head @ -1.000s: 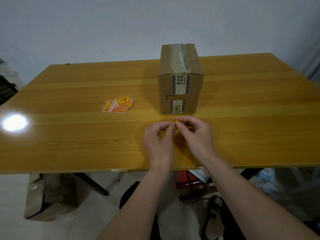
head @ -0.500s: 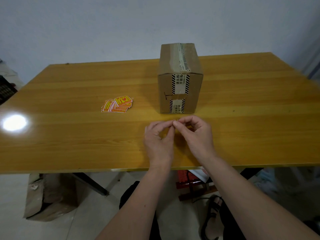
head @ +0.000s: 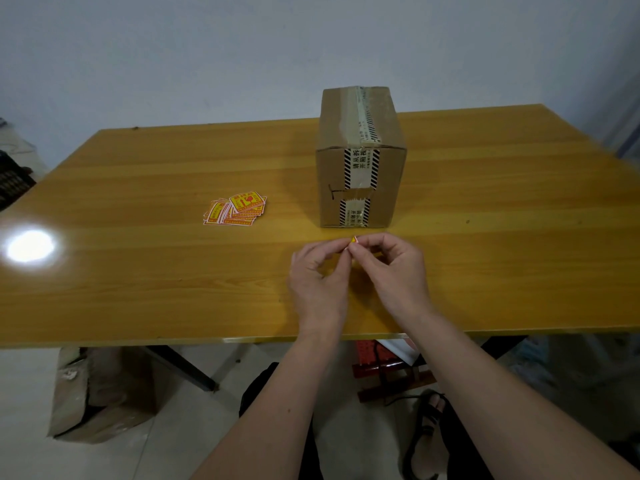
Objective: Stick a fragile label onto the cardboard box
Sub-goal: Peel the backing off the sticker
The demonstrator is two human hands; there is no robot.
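Note:
A taped brown cardboard box (head: 360, 161) stands upright on the wooden table (head: 138, 271), slightly right of centre. Just in front of it my left hand (head: 317, 278) and my right hand (head: 391, 268) meet, fingertips pinched together on one small yellow-and-red fragile label (head: 353, 240). Only a corner of that label shows between the fingers; the rest is hidden. A loose pile of the same fragile labels (head: 237, 209) lies on the table to the left of the box.
A bright lamp glare (head: 30, 245) sits on the table's left part. Below the table's front edge are a worn cardboard box (head: 100, 393) on the floor, a table leg (head: 180, 368), and a red stool (head: 384, 362).
Both hands have stayed in front of the box, fingers working at the small label. Its corner was hidden half a second ago and shows again now.

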